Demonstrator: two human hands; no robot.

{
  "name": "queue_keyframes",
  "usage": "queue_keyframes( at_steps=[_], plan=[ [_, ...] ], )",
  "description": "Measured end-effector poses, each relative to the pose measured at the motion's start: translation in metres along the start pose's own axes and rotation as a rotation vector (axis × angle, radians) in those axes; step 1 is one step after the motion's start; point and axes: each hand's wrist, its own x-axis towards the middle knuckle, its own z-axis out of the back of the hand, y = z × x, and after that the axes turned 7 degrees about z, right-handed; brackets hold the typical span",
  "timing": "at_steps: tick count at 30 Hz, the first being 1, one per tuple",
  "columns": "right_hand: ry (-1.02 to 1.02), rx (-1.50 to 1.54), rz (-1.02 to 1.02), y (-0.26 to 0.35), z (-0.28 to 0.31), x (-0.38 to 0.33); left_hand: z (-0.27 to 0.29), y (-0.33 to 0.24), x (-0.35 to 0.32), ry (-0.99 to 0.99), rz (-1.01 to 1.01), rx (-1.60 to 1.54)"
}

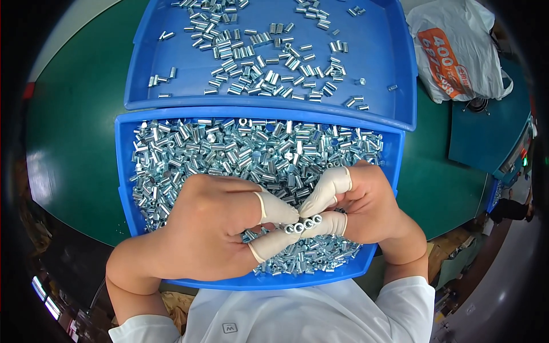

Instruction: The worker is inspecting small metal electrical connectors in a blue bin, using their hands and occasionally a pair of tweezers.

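Observation:
My left hand [220, 223] and my right hand [366, 206] meet over the near blue bin [122, 171], both with pale finger cots on thumb and forefinger. Between their fingertips they pinch a slanting row of several short, shiny metal tubes [303, 225], the round open ends facing up toward me. Each hand grips one end of the row, the left at its lower end and the right at its upper end. Beneath them the bin is heaped with similar loose metal tubes [229, 151]. The hands hide part of that heap.
Beyond the bin, a second blue tray [377, 51] holds scattered metal tubes, thickest around its middle. A green table [74, 143] carries both. A white plastic bag [480, 28] with an orange patch lies at the far right. Part of another person [512, 210] shows at the right edge.

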Motion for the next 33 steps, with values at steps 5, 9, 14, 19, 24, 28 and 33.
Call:
queue_keyframes(
  at_steps=[5,9,14,19,24,28,33],
  plan=[
    [-0.020,0.057,-0.049,0.0009,-0.0008,-0.0007,0.0027,-0.0060,0.0044,0.041,0.072,-0.076],
    [-0.007,0.117,-0.074,-0.0007,-0.0005,0.0002,-0.0010,0.0021,0.0024,0.022,0.076,-0.150],
    [-0.021,0.186,-0.115,-0.0001,-0.0011,0.0009,0.0004,-0.0029,0.0049,0.046,0.171,-0.168],
    [0.005,0.200,-0.089,-0.0017,-0.0009,0.0002,-0.0008,-0.0019,0.0039,0.041,0.187,-0.174],
    [-0.022,0.168,-0.143,0.0010,-0.0020,0.0024,-0.0027,0.0004,0.0030,0.029,0.212,-0.213],
    [-0.011,0.162,-0.157,0.0012,-0.0009,0.0028,-0.0025,0.0007,0.0040,0.044,0.250,-0.250],
    [0.009,0.184,-0.115,-0.0014,0.0019,0.0024,-0.0019,0.0004,0.0055,0.061,0.224,-0.233]
  ],
)
